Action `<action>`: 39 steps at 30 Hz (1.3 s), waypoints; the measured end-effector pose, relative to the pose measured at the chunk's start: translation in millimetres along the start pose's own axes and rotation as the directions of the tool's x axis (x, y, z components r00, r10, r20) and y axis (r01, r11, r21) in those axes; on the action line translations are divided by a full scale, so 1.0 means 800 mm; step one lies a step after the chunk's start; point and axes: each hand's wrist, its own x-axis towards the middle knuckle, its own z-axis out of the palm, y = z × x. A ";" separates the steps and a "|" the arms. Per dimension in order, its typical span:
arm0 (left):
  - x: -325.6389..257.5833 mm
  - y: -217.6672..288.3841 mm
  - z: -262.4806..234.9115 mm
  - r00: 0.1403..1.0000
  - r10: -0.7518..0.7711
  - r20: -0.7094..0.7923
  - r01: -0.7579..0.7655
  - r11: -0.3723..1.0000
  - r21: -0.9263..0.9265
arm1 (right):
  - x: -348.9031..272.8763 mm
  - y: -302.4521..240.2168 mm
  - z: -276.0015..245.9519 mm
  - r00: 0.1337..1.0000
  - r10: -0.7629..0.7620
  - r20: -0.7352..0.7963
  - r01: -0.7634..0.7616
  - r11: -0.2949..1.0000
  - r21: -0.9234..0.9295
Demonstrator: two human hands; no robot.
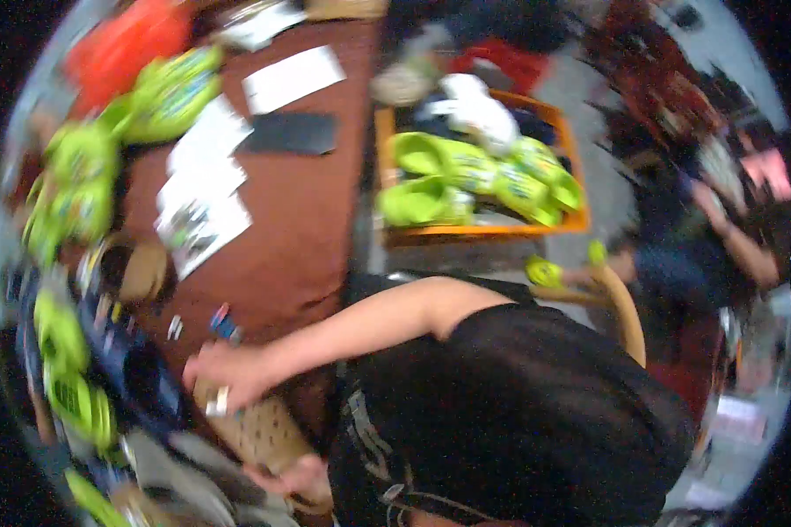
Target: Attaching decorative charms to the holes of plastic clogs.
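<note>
A tan clog (259, 432) dotted with small holes lies tilted between my hands at the table's near edge. My left hand (299, 481) closes around its lower end. At the upper end, my right hand (237, 373) rests with bent fingers gripping the shoe. A small white piece (218, 402) shows by those fingers; blur hides what it is. Just beyond my right hand lie a small blue and red item (225, 325) and a little white one (175, 328). A brown clog (141, 270) stands farther up on the left.
Lime-green clogs (79, 180) line the left side of the brown-covered table (299, 237). White papers (204, 167) and a dark flat sheet (292, 133) lie farther up. An orange crate (483, 230) of green clogs stands right of the table. Another person (690, 263) sits at the right.
</note>
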 end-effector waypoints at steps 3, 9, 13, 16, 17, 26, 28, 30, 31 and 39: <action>0.010 0.011 0.004 0.903 -0.428 0.043 0.300 0.554 -0.776 | 0.000 0.018 -0.017 0.996 -0.080 0.048 0.080 0.997 -0.006; 0.077 0.023 0.028 0.339 -0.934 0.110 0.541 0.098 -0.835 | -0.019 0.011 -0.052 0.977 0.209 0.040 -0.213 0.958 0.191; 0.078 0.022 0.019 0.190 -0.966 0.178 0.509 -0.058 -0.859 | -0.025 -0.010 -0.053 0.997 0.058 0.059 -0.054 0.996 -0.066; 0.082 0.017 0.016 0.194 -0.947 0.255 0.471 -0.139 -0.871 | -0.029 -0.009 -0.050 0.992 -0.108 0.063 0.123 0.946 -0.300; 0.083 0.017 0.017 0.183 -0.942 0.280 0.479 -0.163 -0.862 | -0.025 -0.011 -0.051 0.992 -0.107 0.068 0.123 0.945 -0.304; 0.058 0.034 0.014 0.307 -0.911 0.277 0.339 -0.167 -0.926 | -0.005 -0.012 -0.044 0.931 -0.277 0.239 0.337 0.902 -0.268; 0.055 0.030 0.013 0.239 -0.933 0.270 0.311 -0.190 -0.931 | -0.003 -0.007 -0.058 0.948 -0.273 0.164 0.307 0.919 -0.249; 0.058 0.034 0.011 0.144 -0.954 0.263 0.286 -0.214 -0.934 | 0.000 0.008 -0.091 0.982 -0.187 -0.015 0.172 0.928 -0.330; 0.062 0.037 0.013 0.146 -0.951 0.271 0.291 -0.221 -0.931 | 0.003 0.025 -0.110 0.984 -0.155 -0.088 0.117 0.935 -0.334; 0.071 0.037 0.021 0.092 -0.995 0.048 0.505 0.005 -0.863 | -0.003 0.070 -0.151 0.999 -0.003 -0.038 -0.007 0.963 -0.271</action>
